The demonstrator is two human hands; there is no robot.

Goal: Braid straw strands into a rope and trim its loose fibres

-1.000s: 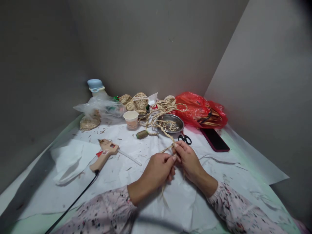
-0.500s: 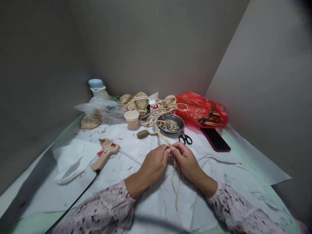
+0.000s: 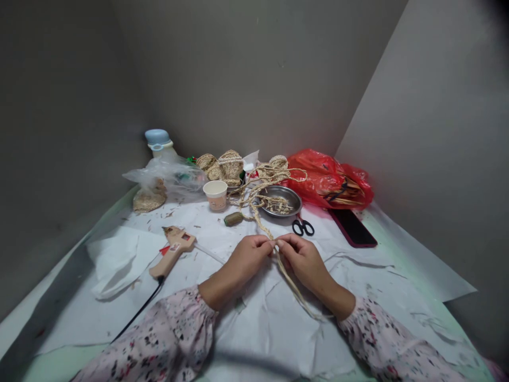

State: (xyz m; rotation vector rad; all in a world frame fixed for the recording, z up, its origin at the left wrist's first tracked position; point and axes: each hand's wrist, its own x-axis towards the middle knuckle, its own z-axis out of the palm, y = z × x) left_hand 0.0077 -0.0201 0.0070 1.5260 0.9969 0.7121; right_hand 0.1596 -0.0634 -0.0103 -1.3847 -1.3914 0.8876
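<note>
A pale straw-coloured braid (image 3: 260,224) runs from the pile at the back down to my fingers. My left hand (image 3: 251,257) pinches it from the left, thumb and forefinger pressed together. From the other side my right hand (image 3: 303,259) pinches the same spot, its fingertips almost touching the left ones. Loose fibre strands (image 3: 293,289) trail below the pinch and bend toward my right wrist. Just beyond the hands stands a steel bowl (image 3: 295,197) with fibre scraps in it.
Left lies a glue gun (image 3: 175,250) with its cord. Behind are a paper cup (image 3: 215,195), a thread spool (image 3: 233,219) and coiled braids (image 3: 230,167). Scissors (image 3: 303,227), a phone (image 3: 352,228) and a red plastic bag (image 3: 318,180) sit right. A clear bag (image 3: 167,172) stands back left.
My left hand has shifted slightly up and left. The loose strands, which hung straight down, now swing out to the right toward my right wrist.
</note>
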